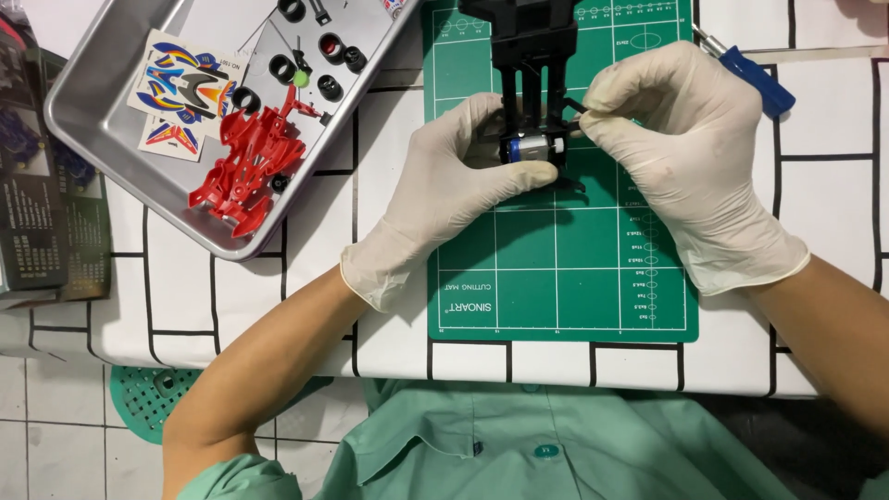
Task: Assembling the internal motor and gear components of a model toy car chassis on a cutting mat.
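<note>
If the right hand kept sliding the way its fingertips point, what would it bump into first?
The right hand points leftward at the small silver motor seated in the black chassis. It would likely meet that motor first, then the left hand gripping it from the other side.

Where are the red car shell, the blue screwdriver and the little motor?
red car shell [248,171], head view, middle of the body, in the metal tray.
blue screwdriver [757,81], head view, on its handle.
little motor [532,148], head view, silver side, between both gloved hands.
</note>
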